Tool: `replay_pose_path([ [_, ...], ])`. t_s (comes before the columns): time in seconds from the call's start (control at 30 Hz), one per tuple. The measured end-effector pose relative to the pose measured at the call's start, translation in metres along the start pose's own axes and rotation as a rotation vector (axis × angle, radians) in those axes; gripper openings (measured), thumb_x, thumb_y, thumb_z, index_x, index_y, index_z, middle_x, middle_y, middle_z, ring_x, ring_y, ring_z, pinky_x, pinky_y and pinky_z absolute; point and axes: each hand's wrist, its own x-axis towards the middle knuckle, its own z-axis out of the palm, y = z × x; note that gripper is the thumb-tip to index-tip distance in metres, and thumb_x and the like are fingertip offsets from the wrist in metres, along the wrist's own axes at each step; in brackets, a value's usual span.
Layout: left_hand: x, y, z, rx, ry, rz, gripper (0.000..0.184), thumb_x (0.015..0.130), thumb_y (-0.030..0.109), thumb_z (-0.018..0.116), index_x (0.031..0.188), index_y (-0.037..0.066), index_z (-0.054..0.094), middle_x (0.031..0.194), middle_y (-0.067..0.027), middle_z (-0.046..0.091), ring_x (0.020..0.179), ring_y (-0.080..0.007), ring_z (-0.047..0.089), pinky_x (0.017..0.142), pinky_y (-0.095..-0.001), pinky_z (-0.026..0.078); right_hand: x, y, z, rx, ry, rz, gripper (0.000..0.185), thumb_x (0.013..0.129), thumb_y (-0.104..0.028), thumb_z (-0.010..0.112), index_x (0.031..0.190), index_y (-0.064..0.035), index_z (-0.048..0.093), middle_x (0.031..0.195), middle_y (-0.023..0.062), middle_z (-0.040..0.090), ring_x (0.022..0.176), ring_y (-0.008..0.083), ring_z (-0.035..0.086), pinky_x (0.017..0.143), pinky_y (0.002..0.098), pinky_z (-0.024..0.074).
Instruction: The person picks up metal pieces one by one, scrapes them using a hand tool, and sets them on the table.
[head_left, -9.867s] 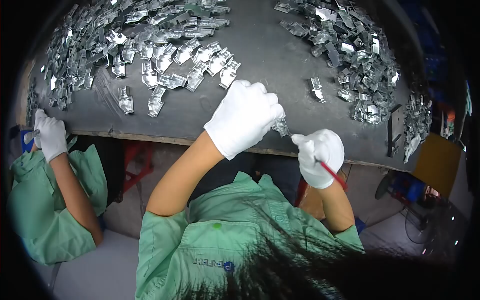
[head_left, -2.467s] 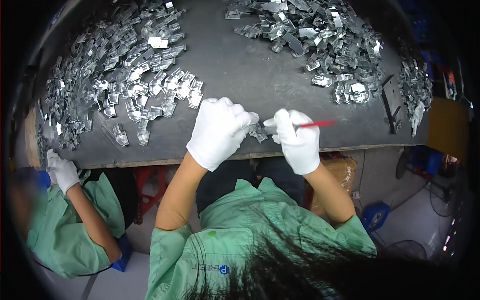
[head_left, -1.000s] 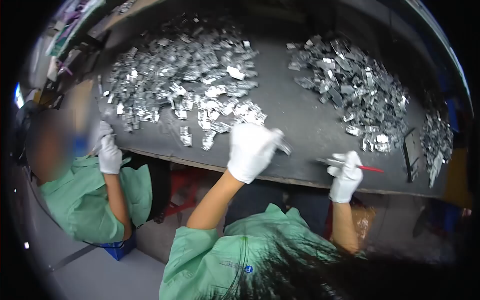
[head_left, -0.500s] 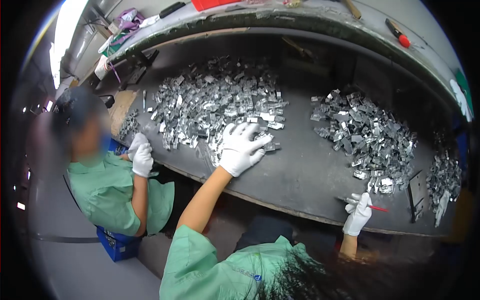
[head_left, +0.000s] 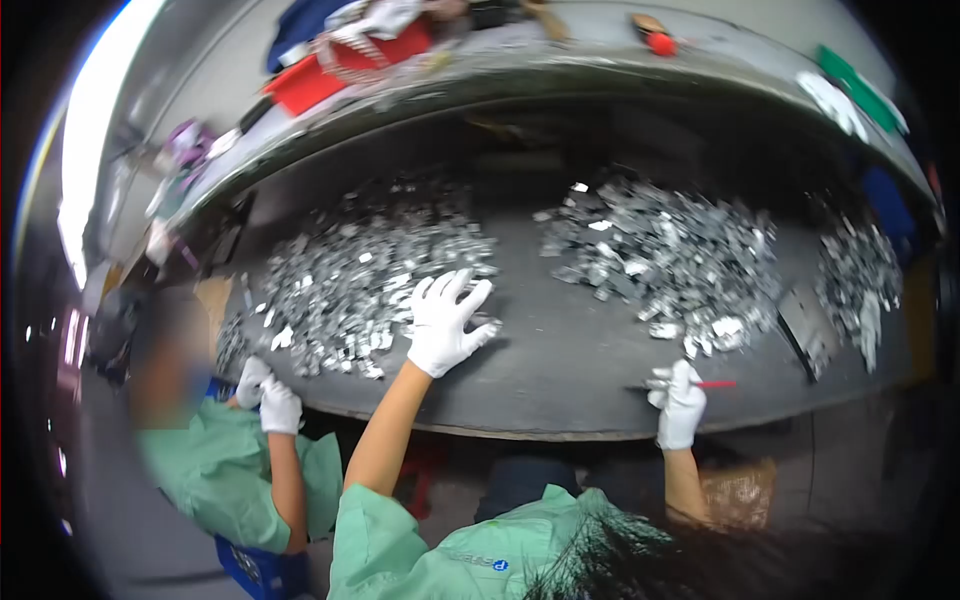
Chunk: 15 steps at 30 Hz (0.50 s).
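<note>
My left hand (head_left: 445,325), in a white glove, is palm down at the right edge of a spread pile of small shiny metal pieces (head_left: 340,290). Its fingers are apart, and I see nothing gripped in them. My right hand (head_left: 680,405), also gloved, is near the front edge of the dark worktable (head_left: 540,390). It is closed around a thin tool with a red end (head_left: 716,384); the dark other end sticks out leftward. Beyond that hand lies a second pile of metal pieces (head_left: 670,250).
A co-worker's gloved hands (head_left: 272,395) are at the table's left end. At right are a dark-edged plate (head_left: 805,335) and a smaller heap of pieces (head_left: 855,270). A raised shelf (head_left: 560,75) along the back bears a red bin (head_left: 310,85) and a green object (head_left: 855,85).
The view has turned to the right, and the picture is blurred. My left hand's fingers are spread wider. The thin tool is still in my right hand.
</note>
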Motion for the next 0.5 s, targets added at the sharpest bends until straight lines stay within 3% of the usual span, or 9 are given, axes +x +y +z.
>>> replay_pose_path([
  [0.03,0.008,0.012,0.002,0.025,-0.057,0.074,0.060,0.077,0.044,0.074,0.130,0.017,0.063,0.138,-0.0142,0.054,0.128,-0.0335,0.048,0.111,-0.0518,0.027,-0.002,-0.004,0.004,0.014,0.038,0.006,0.042,0.106,-0.040,0.051,0.091,-0.0033,0.065,0.073,0.0051,0.067,0.053,0.0082,0.059,0.049,0.0194,0.0440],
  [0.13,0.026,0.022,0.019,0.095,0.011,-0.099,0.061,0.074,0.038,0.079,0.126,0.013,0.062,0.137,-0.0149,0.053,0.126,-0.0322,0.049,0.104,-0.0544,0.030,0.004,-0.010,-0.015,-0.006,0.044,-0.080,0.044,0.106,-0.041,0.050,0.090,-0.0031,0.065,0.073,0.0049,0.067,0.050,0.0069,0.056,0.048,0.0202,0.0426],
  [0.17,0.033,0.028,0.020,0.216,0.092,-0.065,0.057,0.074,0.032,0.080,0.124,0.010,0.061,0.130,-0.0153,0.057,0.117,-0.0309,0.055,0.099,-0.0494,0.038,0.009,-0.011,-0.024,0.009,0.064,-0.079,0.041,0.106,-0.039,0.051,0.091,-0.0028,0.065,0.076,0.0056,0.068,0.054,0.0071,0.058,0.049,0.0203,0.0439],
  [0.27,0.070,0.060,0.031,-0.067,0.139,0.066,0.056,0.077,0.022,0.079,0.127,0.005,0.059,0.123,-0.0194,0.063,0.106,-0.0351,0.062,0.088,-0.0432,0.051,0.017,-0.009,-0.039,0.079,0.079,-0.055,0.036,0.106,-0.032,0.053,0.091,-0.0014,0.064,0.085,0.0074,0.070,0.060,0.0076,0.062,0.049,0.0204,0.0458],
  [0.4,0.128,0.065,0.092,-0.265,0.190,-0.162,0.054,0.095,0.040,0.060,0.137,0.006,0.054,0.140,-0.0213,0.054,0.119,-0.0399,0.057,0.101,-0.0465,0.046,0.015,-0.010,-0.030,0.038,0.063,-0.046,0.037,0.106,-0.035,0.050,0.093,-0.0029,0.063,0.079,0.0051,0.069,0.051,0.0063,0.055,0.046,0.0209,0.0417],
  [0.5,0.178,0.036,0.130,-0.280,0.123,-0.281,0.060,0.101,0.049,0.047,0.145,0.009,0.050,0.146,-0.0230,0.050,0.129,-0.0425,0.050,0.109,-0.0461,0.041,0.014,-0.004,-0.042,0.095,0.016,0.011,0.033,0.105,-0.027,0.054,0.091,0.0002,0.064,0.085,0.0097,0.070,0.062,0.0103,0.063,0.049,0.0215,0.0458],
])
